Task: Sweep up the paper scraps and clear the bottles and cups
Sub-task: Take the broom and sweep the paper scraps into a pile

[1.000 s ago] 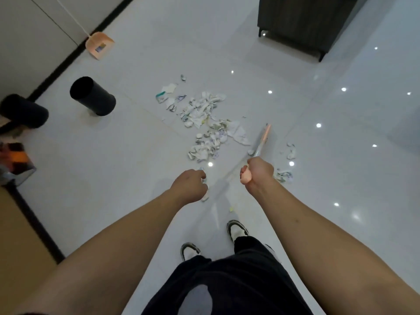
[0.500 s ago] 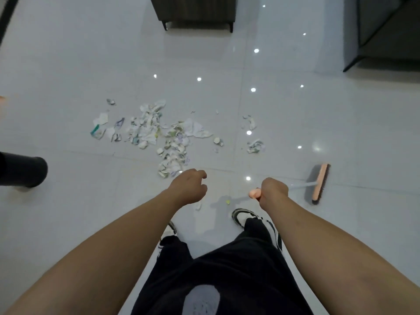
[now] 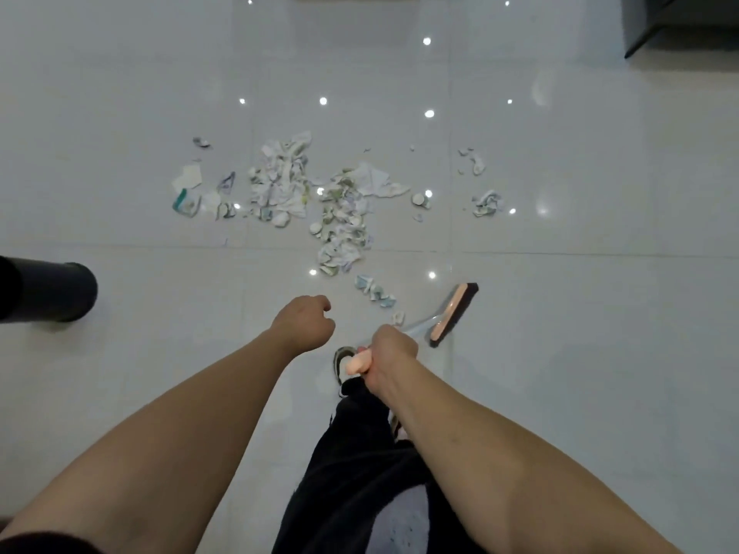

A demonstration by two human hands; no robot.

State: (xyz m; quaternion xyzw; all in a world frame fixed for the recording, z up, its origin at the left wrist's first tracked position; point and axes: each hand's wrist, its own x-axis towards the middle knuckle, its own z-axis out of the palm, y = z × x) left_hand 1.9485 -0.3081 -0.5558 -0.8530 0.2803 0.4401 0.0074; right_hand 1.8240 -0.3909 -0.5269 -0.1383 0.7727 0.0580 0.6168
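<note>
Torn paper scraps (image 3: 316,197) lie in a loose pile on the glossy white tiled floor ahead of me, with smaller stray bits to the right (image 3: 486,202) and a few near the broom (image 3: 374,290). My right hand (image 3: 390,359) grips the pink end of a broom handle. The broom's pink head with dark bristles (image 3: 454,313) rests on the floor just right of the nearest scraps. My left hand (image 3: 306,321) hangs in a loose fist beside it, holding nothing.
A black cylindrical bin (image 3: 48,291) lies at the left edge. Dark furniture (image 3: 676,22) stands at the top right corner. My shoe (image 3: 344,363) and dark trousers (image 3: 360,473) are below my hands. Ceiling lights reflect in the tiles.
The broom head has swung from far right toward the scraps, closer to my feet. The view has shifted slightly, bringing the pile nearer the centre. A few scraps now lie by the broom.
</note>
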